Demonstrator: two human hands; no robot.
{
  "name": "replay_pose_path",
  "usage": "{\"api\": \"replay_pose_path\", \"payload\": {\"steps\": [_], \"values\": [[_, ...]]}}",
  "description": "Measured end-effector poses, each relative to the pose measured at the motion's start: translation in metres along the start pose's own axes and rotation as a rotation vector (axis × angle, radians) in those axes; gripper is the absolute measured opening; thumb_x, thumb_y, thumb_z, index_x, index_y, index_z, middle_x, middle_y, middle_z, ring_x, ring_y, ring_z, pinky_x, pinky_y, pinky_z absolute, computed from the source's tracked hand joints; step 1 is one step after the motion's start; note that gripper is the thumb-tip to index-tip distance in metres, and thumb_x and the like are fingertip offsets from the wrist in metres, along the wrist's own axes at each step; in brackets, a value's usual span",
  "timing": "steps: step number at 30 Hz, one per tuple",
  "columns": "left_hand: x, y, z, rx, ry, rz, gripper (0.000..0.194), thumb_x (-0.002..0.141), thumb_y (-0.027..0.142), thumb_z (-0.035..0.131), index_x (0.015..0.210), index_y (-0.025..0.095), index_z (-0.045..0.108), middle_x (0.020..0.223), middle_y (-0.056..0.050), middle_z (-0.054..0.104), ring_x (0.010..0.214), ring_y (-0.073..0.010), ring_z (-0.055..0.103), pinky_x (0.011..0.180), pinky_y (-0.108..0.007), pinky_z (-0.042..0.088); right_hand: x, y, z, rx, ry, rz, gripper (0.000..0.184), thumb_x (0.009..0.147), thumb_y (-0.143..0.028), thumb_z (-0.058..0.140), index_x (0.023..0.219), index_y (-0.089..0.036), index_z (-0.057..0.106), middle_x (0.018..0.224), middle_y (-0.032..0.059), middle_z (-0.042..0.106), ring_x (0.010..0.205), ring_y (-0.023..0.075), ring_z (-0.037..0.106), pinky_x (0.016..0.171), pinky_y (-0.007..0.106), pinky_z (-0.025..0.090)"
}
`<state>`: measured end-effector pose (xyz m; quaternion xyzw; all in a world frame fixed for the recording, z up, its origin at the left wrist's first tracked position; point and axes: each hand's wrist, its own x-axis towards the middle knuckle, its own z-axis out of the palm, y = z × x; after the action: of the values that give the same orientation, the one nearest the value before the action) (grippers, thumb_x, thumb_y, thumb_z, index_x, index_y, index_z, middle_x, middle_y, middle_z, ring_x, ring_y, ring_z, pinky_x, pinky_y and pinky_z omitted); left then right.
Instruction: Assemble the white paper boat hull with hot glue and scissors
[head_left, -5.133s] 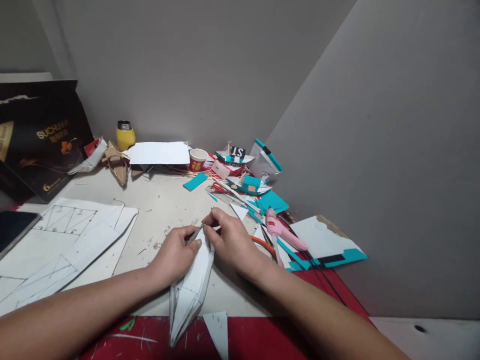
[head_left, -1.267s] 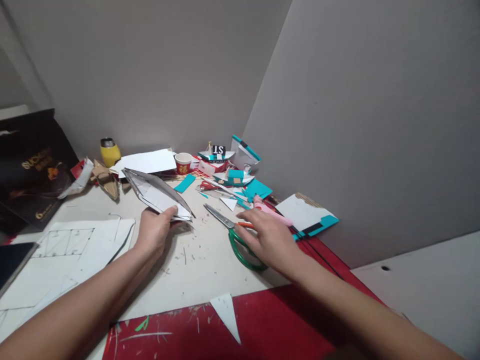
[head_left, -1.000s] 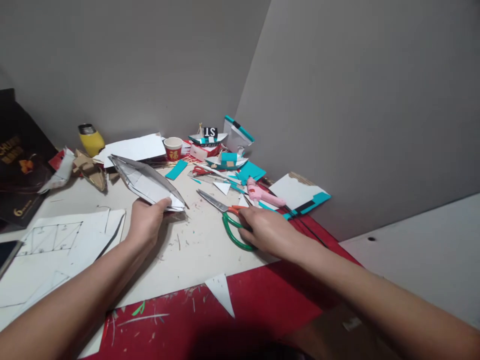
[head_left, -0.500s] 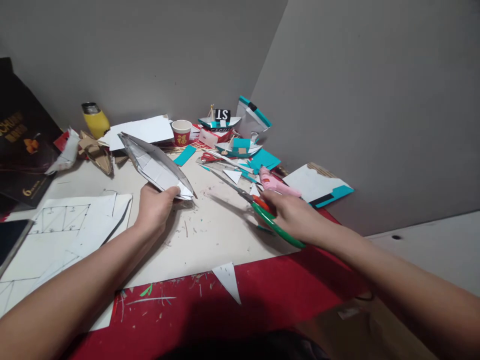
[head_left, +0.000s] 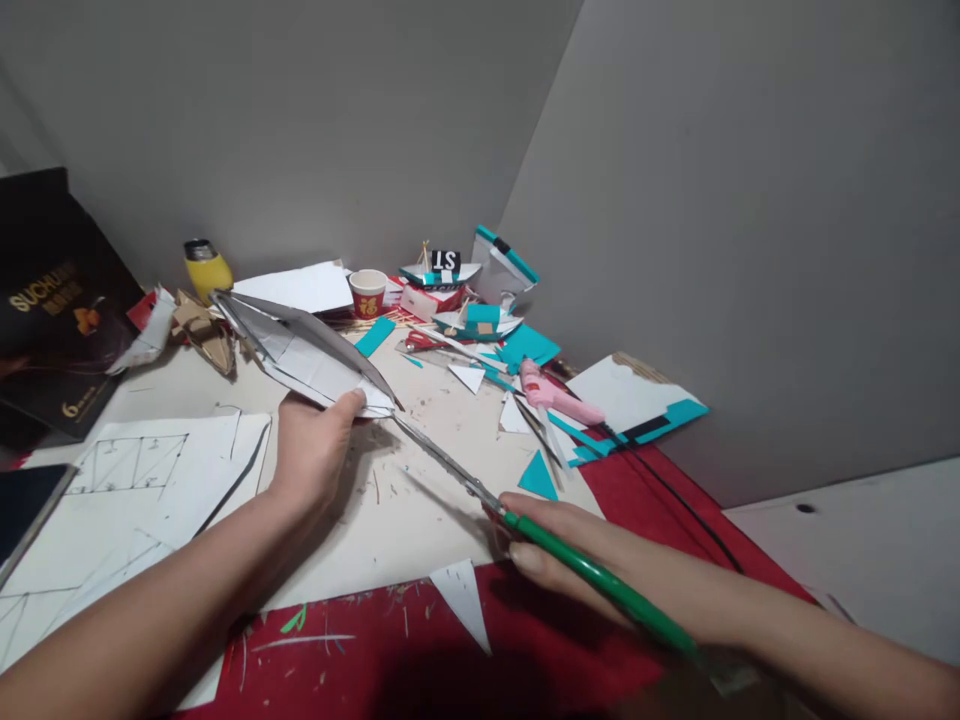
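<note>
My left hand (head_left: pixel 319 445) grips the near end of a boat-shaped hull (head_left: pixel 307 360) of white card, thumb on top and fingers underneath. The hull is tilted, its hollow side showing, its far tip pointing up and left. In my right hand (head_left: pixel 577 545) is a pair of scissors (head_left: pixel 442 455), the long green handle lying along the hand towards the wrist. The scissors' tips reach the hull's near point; whether they touch it or stop just short, I cannot tell. Part of the handles is hidden behind my fingers.
A pink glue gun (head_left: pixel 559 392) with a black cable lies at the right, among teal and white card scraps. Behind stand a paper cup (head_left: pixel 368 293), small model boats (head_left: pixel 480 322) and a yellow bottle (head_left: pixel 208 270). Drawn plans (head_left: pixel 142 470) and a dark box (head_left: pixel 60 310) are left.
My right hand has left the hull, picked up the scissors from the table and brought them to the hull's near point. My left hand has turned the hull, its hollow side now showing.
</note>
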<state>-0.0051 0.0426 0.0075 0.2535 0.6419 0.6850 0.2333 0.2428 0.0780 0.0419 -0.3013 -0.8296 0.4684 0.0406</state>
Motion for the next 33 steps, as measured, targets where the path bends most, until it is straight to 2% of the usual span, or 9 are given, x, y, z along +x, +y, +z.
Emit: {"api": "replay_pose_path", "payload": {"steps": [6,9,15,20,23,27,30,33], "values": [[-0.005,0.02,-0.002,0.035,0.028,-0.012,0.022,0.064,0.022,0.072,0.083,0.011,0.07,0.085,-0.007,0.073,0.078,-0.0204,0.067,0.072,-0.028,0.053,0.005,-0.005,0.002,-0.112,-0.049,0.05,0.049,0.087,-0.065,0.038,0.086,-0.021,0.06,0.078,0.0063,0.062,0.07,0.0195,0.055,0.063,0.029,0.048],[-0.006,0.023,-0.003,0.026,0.029,-0.014,0.02,0.066,0.022,0.07,0.084,0.012,0.07,0.086,-0.006,0.073,0.08,-0.0199,0.067,0.075,-0.028,0.052,0.007,-0.006,0.003,-0.13,-0.054,0.068,0.055,0.086,-0.068,0.035,0.087,-0.02,0.059,0.079,0.0068,0.062,0.072,0.02,0.055,0.065,0.029,0.048],[-0.007,0.018,-0.004,-0.007,0.013,-0.008,0.024,0.067,0.023,0.069,0.089,0.014,0.068,0.095,-0.008,0.073,0.087,-0.0222,0.066,0.078,-0.03,0.051,0.01,-0.008,0.005,-0.101,-0.021,0.048,0.053,0.086,-0.068,0.037,0.082,-0.019,0.058,0.075,0.0036,0.058,0.069,0.0168,0.05,0.06,0.025,0.045],[-0.009,0.02,-0.004,-0.022,0.022,-0.04,0.021,0.067,0.023,0.069,0.086,0.014,0.07,0.093,-0.009,0.074,0.084,-0.0231,0.068,0.077,-0.031,0.052,0.012,-0.007,0.01,-0.121,-0.038,0.015,0.053,0.088,-0.068,0.03,0.074,-0.02,0.048,0.071,0.0018,0.05,0.066,0.0146,0.044,0.058,0.023,0.041],[-0.011,0.022,-0.005,-0.024,0.026,-0.035,0.021,0.067,0.024,0.068,0.085,0.014,0.07,0.092,-0.009,0.074,0.084,-0.0237,0.068,0.078,-0.032,0.052,0.012,-0.008,0.016,-0.034,-0.06,0.064,0.052,0.089,-0.068,0.029,0.071,-0.02,0.041,0.062,-0.0012,0.044,0.057,0.0119,0.041,0.052,0.022,0.036],[-0.016,0.028,-0.005,-0.016,0.04,-0.004,0.02,0.065,0.022,0.068,0.084,0.015,0.07,0.095,-0.009,0.075,0.091,-0.0247,0.068,0.085,-0.033,0.05,0.013,-0.012,0.025,0.147,-0.13,0.179,0.054,0.085,-0.073,0.027,0.074,-0.022,0.039,0.044,-0.0059,0.036,0.039,0.0103,0.037,0.039,0.022,0.027],[-0.018,0.032,-0.005,0.016,0.034,0.024,0.02,0.068,0.022,0.065,0.086,0.015,0.071,0.097,-0.009,0.075,0.094,-0.0246,0.067,0.087,-0.033,0.049,0.014,-0.016,0.029,0.137,-0.082,0.167,0.057,0.083,-0.076,0.027,0.071,-0.021,0.038,0.045,-0.0058,0.034,0.039,0.01,0.035,0.039,0.023,0.026],[-0.018,0.033,-0.005,0.034,0.015,0.032,0.02,0.069,0.022,0.064,0.087,0.016,0.071,0.099,-0.008,0.074,0.094,-0.0237,0.067,0.087,-0.032,0.048,0.015,-0.015,0.03,0.085,0.008,0.114,0.058,0.081,-0.077,0.032,0.068,-0.02,0.038,0.059,-0.0032,0.033,0.054,0.0108,0.033,0.045,0.023,0.027]]}}
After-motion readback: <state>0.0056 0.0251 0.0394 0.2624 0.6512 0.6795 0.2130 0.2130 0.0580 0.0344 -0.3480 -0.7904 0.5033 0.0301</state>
